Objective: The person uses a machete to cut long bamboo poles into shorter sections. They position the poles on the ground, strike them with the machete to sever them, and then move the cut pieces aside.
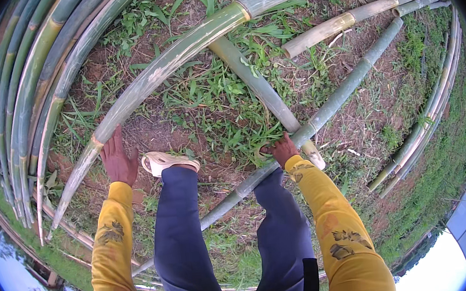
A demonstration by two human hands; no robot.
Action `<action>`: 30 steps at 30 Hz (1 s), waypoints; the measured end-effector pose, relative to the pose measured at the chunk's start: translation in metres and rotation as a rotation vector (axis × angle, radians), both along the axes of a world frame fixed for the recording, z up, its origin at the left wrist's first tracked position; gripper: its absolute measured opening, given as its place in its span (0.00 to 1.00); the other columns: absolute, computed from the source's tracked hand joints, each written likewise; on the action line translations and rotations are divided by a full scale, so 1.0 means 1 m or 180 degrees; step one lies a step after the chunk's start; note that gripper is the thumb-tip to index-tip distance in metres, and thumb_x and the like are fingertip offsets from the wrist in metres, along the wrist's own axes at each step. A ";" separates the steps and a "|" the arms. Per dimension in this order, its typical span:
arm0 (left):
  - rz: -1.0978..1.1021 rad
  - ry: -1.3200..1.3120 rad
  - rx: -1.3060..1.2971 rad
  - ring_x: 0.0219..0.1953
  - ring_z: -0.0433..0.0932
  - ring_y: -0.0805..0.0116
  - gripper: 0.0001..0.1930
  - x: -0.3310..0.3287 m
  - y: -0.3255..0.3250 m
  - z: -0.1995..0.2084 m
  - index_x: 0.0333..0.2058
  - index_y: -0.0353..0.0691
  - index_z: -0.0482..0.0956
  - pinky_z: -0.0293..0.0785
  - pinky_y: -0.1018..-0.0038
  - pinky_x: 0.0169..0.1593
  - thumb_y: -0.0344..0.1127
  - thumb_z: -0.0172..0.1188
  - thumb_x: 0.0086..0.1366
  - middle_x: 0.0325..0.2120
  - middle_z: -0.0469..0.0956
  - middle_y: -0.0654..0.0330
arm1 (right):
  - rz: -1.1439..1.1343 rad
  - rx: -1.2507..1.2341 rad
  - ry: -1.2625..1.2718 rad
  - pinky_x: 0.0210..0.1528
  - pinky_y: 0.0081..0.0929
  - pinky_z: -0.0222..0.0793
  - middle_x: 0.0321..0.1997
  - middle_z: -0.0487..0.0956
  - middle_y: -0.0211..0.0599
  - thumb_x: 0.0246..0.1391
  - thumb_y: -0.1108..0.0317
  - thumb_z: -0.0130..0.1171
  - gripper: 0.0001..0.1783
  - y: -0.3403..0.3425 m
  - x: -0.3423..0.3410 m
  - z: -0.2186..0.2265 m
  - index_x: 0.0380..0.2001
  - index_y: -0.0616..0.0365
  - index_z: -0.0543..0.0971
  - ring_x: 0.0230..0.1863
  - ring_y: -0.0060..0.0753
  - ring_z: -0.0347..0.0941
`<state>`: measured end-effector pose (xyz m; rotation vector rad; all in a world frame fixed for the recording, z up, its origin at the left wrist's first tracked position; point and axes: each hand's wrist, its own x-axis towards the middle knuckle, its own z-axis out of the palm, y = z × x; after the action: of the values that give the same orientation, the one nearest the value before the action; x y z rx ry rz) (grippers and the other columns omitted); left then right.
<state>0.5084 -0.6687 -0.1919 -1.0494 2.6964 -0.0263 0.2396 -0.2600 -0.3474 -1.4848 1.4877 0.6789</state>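
Observation:
My left hand [119, 162] is open, its fingers stretched out against the near side of a long, thick bamboo pole [178, 53]. That pole is green with pale scraped streaks and curves from the left up to the far right. Curled over a thinner green bamboo pole [346, 85], my right hand [283, 150] grips it by my right foot. This pole slants down between my legs. A shorter bamboo piece [261, 88] lies partly under both poles, its cut end just right of my right hand. My right fingertips are partly hidden.
A stack of green bamboo poles [39, 80] fills the left side. At the upper right lies a cut bamboo length [339, 23], and more thin poles [428, 113] lie far right. My pale shoe [168, 162] stands beside my left hand. Grass and weeds [209, 85] cover brown soil.

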 end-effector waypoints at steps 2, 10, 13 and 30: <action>0.0316 -0.0162 0.1011 0.62 0.70 0.50 0.41 -0.003 0.058 0.040 0.70 0.45 0.61 0.58 0.54 0.67 0.42 0.68 0.60 0.63 0.71 0.52 | -0.0046 -0.0133 -0.0143 0.72 0.49 0.55 0.55 0.80 0.37 0.58 0.57 0.61 0.32 0.008 -0.006 0.003 0.67 0.37 0.69 0.61 0.42 0.73; 0.1183 -0.1010 0.1938 0.63 0.71 0.48 0.36 0.023 0.200 0.126 0.67 0.46 0.64 0.60 0.51 0.69 0.47 0.64 0.62 0.61 0.71 0.50 | 0.0070 -0.0214 -0.0794 0.52 0.47 0.77 0.42 0.85 0.47 0.38 0.48 0.75 0.36 -0.023 -0.041 0.114 0.51 0.52 0.79 0.46 0.51 0.83; 0.1838 -0.0374 0.1880 0.63 0.71 0.47 0.34 -0.006 0.202 0.148 0.65 0.45 0.66 0.60 0.51 0.69 0.49 0.64 0.63 0.60 0.73 0.47 | 0.0332 -0.0126 -0.0731 0.50 0.46 0.79 0.38 0.85 0.48 0.38 0.45 0.72 0.32 -0.026 -0.043 0.147 0.45 0.53 0.82 0.43 0.51 0.84; 0.8343 0.2175 0.1156 0.66 0.67 0.40 0.53 0.124 0.393 0.113 0.68 0.30 0.60 0.62 0.56 0.69 0.59 0.74 0.54 0.64 0.66 0.34 | 0.0525 -0.0132 -0.0431 0.45 0.48 0.81 0.34 0.85 0.53 0.35 0.46 0.72 0.32 -0.063 -0.117 0.339 0.39 0.59 0.82 0.38 0.57 0.84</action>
<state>0.6324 -0.2761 -0.0793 -3.2202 -0.4128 1.1208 0.1223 -0.3229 -0.0086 -1.6650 1.2938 0.6345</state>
